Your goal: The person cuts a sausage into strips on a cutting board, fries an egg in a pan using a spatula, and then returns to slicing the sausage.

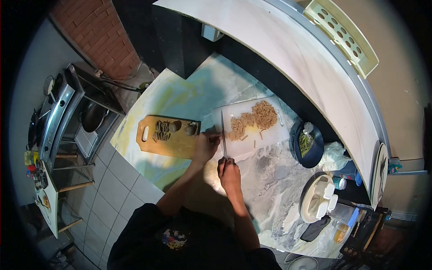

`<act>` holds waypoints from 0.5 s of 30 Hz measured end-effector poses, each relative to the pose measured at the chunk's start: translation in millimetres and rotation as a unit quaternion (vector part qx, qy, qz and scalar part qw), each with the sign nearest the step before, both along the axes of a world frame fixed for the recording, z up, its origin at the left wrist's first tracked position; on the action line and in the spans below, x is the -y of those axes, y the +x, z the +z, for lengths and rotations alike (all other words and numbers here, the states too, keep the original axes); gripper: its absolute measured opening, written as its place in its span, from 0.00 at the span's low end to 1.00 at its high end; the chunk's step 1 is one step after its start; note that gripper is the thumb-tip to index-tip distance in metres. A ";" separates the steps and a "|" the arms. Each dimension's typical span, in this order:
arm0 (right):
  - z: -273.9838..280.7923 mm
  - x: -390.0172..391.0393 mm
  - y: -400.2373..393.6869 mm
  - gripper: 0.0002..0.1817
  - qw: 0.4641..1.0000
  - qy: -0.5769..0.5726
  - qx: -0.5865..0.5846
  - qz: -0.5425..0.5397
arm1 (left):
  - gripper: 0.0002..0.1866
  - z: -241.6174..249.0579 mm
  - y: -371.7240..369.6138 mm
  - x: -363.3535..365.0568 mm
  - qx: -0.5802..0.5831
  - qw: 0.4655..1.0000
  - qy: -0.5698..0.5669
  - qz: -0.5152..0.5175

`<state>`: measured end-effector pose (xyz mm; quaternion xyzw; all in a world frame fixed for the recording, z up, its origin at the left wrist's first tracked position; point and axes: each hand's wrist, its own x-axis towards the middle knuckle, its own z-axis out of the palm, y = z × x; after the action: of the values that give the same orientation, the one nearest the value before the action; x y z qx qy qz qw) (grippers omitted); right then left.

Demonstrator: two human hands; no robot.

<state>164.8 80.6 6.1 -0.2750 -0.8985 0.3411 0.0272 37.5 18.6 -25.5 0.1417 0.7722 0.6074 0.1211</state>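
A long, narrow knife [223,140] points away over the left end of a white board [272,135] bearing tan strips [264,115].

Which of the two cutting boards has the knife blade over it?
The white board, right of the wooden board: the knife blade crosses its left side and misses the wooden board.

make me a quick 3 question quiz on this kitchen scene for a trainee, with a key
1. Which hand grips the knife by its handle?
2. True or false: in the picture, the wooden board lies to the left of the white board.
3. What sits in the dark blue bowl?
a) whole eggs
b) a clear bag of green pieces
c) a folded towel

Key:
1. The right hand.
2. True.
3. b
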 end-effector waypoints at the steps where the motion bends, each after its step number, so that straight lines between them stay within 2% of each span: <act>1: 0.1 -0.6 -0.2 0.13 1.000 0.002 -0.007 0.002 | 0.08 3.7 0.1 0.6 -0.012 1.000 0.006 -0.002; 3: 3.4 -0.9 -2.2 0.13 1.000 0.002 -0.011 0.005 | 0.08 8.5 -0.6 2.2 -0.020 1.000 0.009 -0.002; 6: 8.7 -0.7 -4.5 0.13 0.998 -0.002 0.054 0.021 | 0.07 8.9 -1.1 3.1 -0.018 1.000 -0.006 -0.014; 11: -0.4 2.5 -6.8 0.13 0.998 -0.002 -0.049 -0.040 | 0.07 -1.9 -4.7 1.1 -0.064 0.998 -0.008 -0.009; 15: -9.3 -3.9 4.9 0.13 0.996 -0.024 -0.071 -0.039 | 0.07 7.2 -1.7 -0.9 -0.051 0.998 -0.037 -0.005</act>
<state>169.7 84.5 -3.1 -0.2854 -0.8745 0.3798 0.0978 35.9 19.5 -18.3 0.1714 0.7988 0.5697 0.0896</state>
